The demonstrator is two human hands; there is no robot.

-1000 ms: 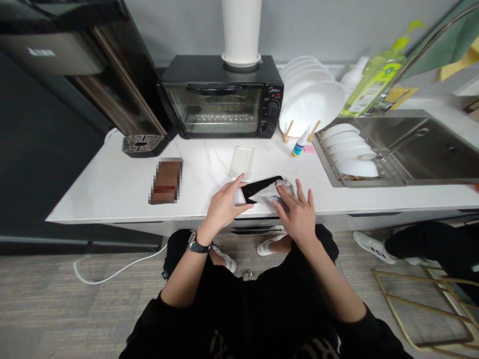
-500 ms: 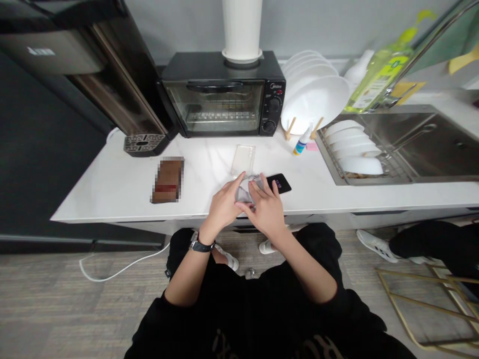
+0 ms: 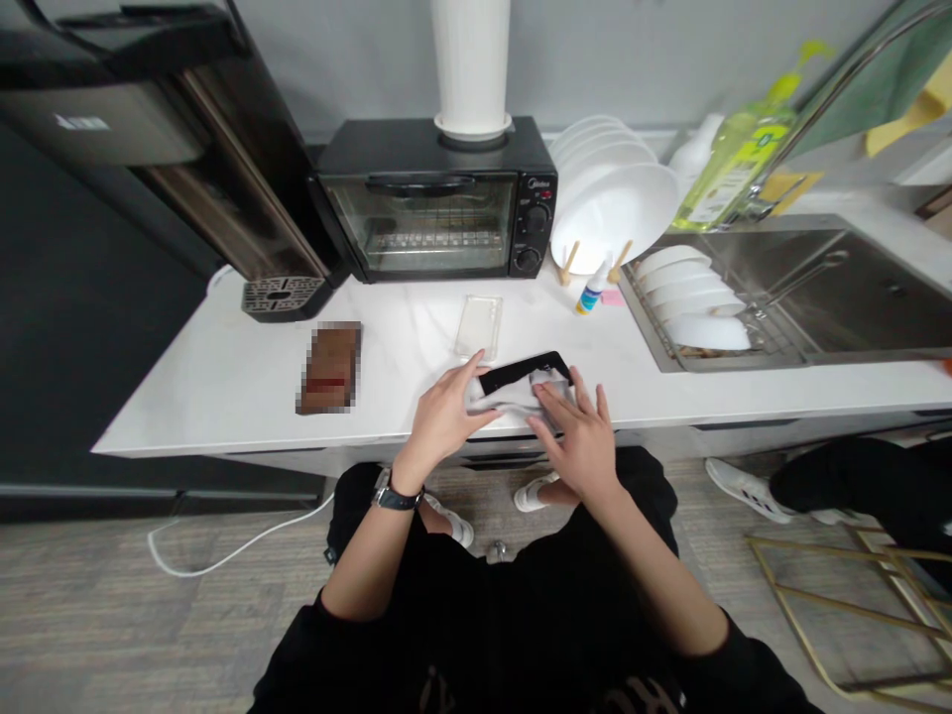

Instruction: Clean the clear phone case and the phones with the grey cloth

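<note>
A black smartphone lies on the counter near its front edge, partly covered by a light grey cloth. My left hand holds the phone's left end, its thumb and fingers on either side. Fingers of my right hand press a bunched part of the cloth onto the phone's right half. Just behind the phone, a clear phone case lies flat. The cloth and my fingers hide much of the screen.
A toaster oven stands at the back, with a coffee-machine-like appliance to its left. A small spray bottle stands before white plates. The sink is to the right. A blurred brown item lies left.
My right hand has moved right along the phone with the cloth, away from my left hand. More of the phone's black surface shows between the hands. The view has shifted slightly.
</note>
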